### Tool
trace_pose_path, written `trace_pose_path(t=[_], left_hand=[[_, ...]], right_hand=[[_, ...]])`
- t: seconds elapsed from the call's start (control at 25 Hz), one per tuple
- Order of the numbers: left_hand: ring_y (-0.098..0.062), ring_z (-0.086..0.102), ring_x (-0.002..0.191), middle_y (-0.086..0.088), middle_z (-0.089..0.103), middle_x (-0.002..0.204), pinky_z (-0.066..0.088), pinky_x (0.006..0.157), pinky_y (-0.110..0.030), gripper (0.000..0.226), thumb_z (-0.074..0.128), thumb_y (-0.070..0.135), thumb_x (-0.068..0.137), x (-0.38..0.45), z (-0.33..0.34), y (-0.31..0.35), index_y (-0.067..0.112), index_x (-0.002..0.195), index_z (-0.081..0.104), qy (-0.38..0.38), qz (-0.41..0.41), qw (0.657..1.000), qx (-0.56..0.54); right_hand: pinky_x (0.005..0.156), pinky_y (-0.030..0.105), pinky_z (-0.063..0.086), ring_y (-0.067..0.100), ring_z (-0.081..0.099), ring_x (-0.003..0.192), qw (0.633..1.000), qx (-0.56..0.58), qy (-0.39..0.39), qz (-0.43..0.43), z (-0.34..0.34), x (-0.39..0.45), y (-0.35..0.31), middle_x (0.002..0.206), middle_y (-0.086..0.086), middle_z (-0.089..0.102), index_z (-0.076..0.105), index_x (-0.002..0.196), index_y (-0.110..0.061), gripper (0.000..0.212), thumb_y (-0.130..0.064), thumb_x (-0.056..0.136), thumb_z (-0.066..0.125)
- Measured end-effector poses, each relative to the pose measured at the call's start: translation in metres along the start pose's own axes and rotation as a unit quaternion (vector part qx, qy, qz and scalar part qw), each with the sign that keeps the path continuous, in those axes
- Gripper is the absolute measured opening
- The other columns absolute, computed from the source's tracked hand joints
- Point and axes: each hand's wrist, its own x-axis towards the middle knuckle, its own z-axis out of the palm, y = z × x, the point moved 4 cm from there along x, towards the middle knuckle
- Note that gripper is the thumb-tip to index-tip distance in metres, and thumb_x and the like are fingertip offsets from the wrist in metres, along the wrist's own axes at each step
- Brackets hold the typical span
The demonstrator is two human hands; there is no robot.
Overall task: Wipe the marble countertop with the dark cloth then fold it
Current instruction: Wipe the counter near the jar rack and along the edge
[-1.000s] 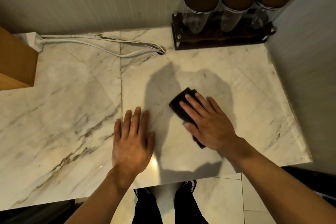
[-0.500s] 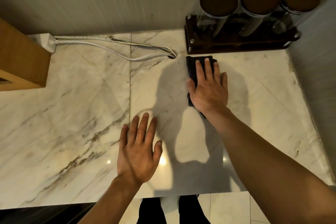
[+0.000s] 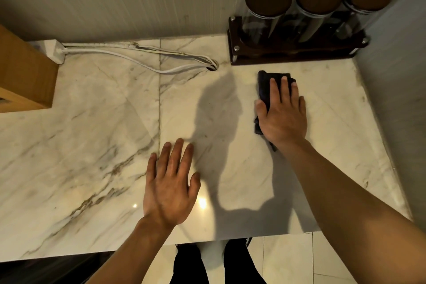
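The dark cloth (image 3: pixel 265 85) lies bunched on the white veined marble countertop (image 3: pixel 92 136), toward the back right, just in front of the jar rack. My right hand (image 3: pixel 284 113) presses flat on the cloth, fingers pointing to the wall, covering most of it. The cloth's far edge and left side stick out from under the fingers and thumb. My left hand (image 3: pixel 170 182) rests palm down on the bare marble near the front edge, fingers spread, holding nothing.
A dark wooden rack (image 3: pixel 295 53) with three brown-lidded glass jars stands against the back wall at right. White cables (image 3: pixel 138 55) run from a plug block (image 3: pixel 55 50) to a hole in the counter. A wooden box (image 3: pixel 23 74) sits at left. A wall borders the right side.
My right hand has slid the cloth from the counter's middle up toward the jar rack, then a little to the right. My left hand has stayed planted on the marble.
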Motion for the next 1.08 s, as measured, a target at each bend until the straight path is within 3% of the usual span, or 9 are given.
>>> trace_pose_path(t=[0.36, 0.64, 1.08], left_hand=[[-0.026, 0.013, 0.147, -0.005, 0.021, 0.16, 0.013, 0.117, -0.051, 0.061, 0.024, 0.044, 0.095, -0.002, -0.004, 0.002, 0.02, 0.151, 0.025, 0.003, -0.003, 1.0, -0.018], [-0.025, 0.008, 0.148, -0.005, 0.014, 0.161, 0.008, 0.118, -0.049, 0.062, 0.021, 0.046, 0.095, -0.001, -0.002, 0.002, 0.022, 0.152, 0.018, 0.006, 0.001, 1.0, -0.017], [-0.028, 0.007, 0.148, -0.005, 0.011, 0.162, 0.008, 0.118, -0.051, 0.063, 0.017, 0.047, 0.095, -0.002, 0.002, 0.001, 0.021, 0.153, 0.016, 0.018, 0.009, 1.0, -0.021]], right_hand=[[0.118, 0.047, 0.009, 0.03, 0.003, 0.147, 0.999, -0.002, 0.021, 0.036, 0.006, -0.068, 0.021, 0.161, 0.01, 0.008, 0.011, 0.152, -0.02, 0.066, -0.052, 0.095, 0.021], [0.117, 0.048, 0.015, 0.031, 0.011, 0.146, 0.999, -0.003, 0.043, 0.029, 0.014, -0.131, 0.036, 0.16, 0.012, 0.017, 0.02, 0.151, -0.018, 0.066, -0.051, 0.094, 0.029], [0.117, 0.046, 0.015, 0.026, 0.008, 0.147, 0.999, -0.031, 0.013, -0.043, 0.014, -0.202, 0.067, 0.159, 0.008, 0.017, 0.021, 0.151, -0.02, 0.065, -0.051, 0.095, 0.031]])
